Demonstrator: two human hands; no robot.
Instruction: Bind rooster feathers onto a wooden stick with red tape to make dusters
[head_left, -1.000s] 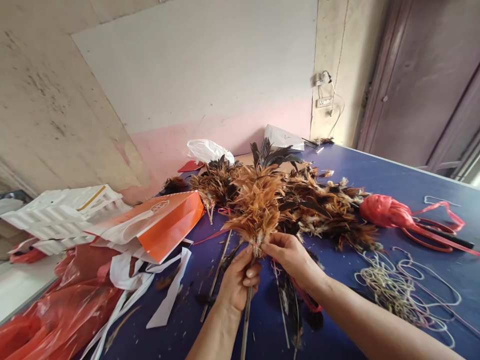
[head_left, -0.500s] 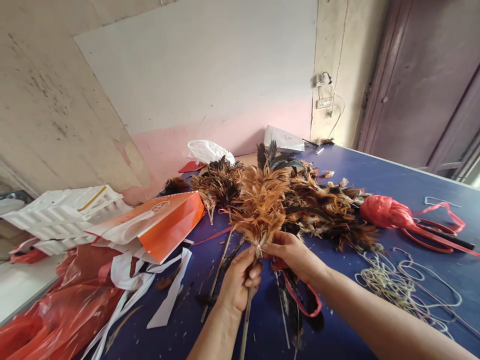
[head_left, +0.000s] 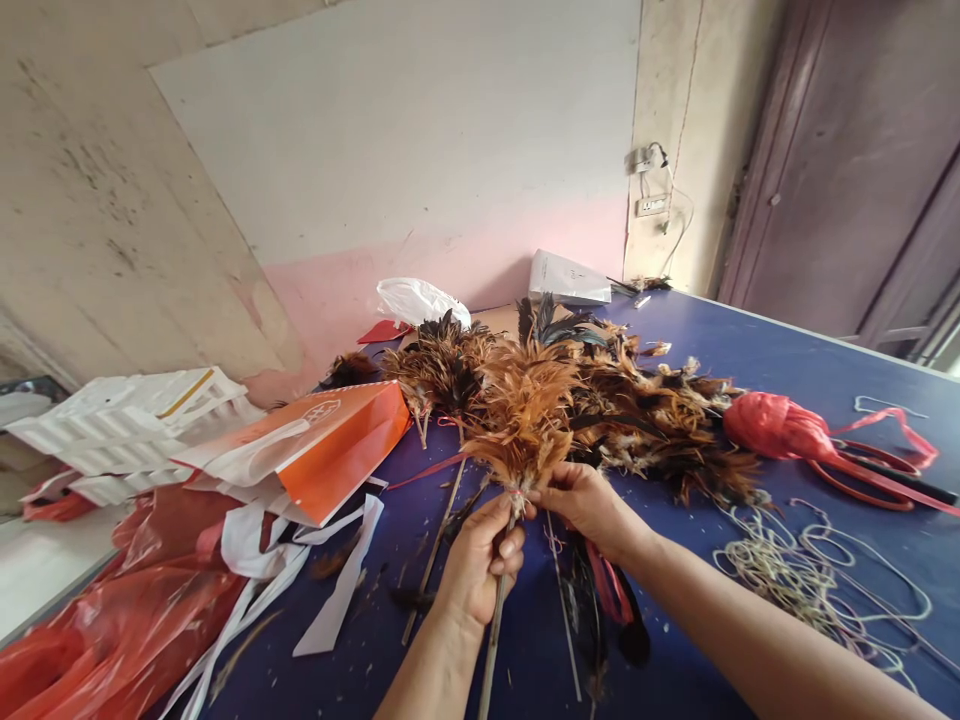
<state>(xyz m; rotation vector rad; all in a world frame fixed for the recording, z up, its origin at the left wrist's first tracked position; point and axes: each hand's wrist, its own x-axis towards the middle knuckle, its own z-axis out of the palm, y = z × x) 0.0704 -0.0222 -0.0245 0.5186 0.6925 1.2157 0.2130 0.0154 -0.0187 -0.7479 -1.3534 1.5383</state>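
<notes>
Your left hand (head_left: 480, 560) has its grip clamped on the stick (head_left: 491, 640) of the feather duster (head_left: 525, 405), right below the feather base. Your right hand (head_left: 596, 508) has its grip together, thumb and forefinger pinching at the pink tie (head_left: 516, 492); exact strand pinched is too small to make out. Duster sits between and just beyond both grips, feathers pointing away from you, orange-brown with black tail feathers (head_left: 549, 322) at the far end. Stick runs back toward you from the left grip.

Pink ribbon (head_left: 611, 588) hangs just below the right grip, black feathers beside it. Loose stick (head_left: 433, 560) lies on the bench (head_left: 757, 350) left of the left grip, thin stick (head_left: 564, 615) just nearer you than the right one.

Beyond the grips: brown feather bundle (head_left: 439, 365) to the left, bigger feather heap (head_left: 652, 415) to the right. Well right of the right grip: pink ribbon ball (head_left: 769, 420), with tangled string (head_left: 806, 575) nearer you. Left of the left grip: white strip (head_left: 341, 590), then orange-and-white bag (head_left: 341, 450) farther out and red plastic (head_left: 127, 600) at far left.
</notes>
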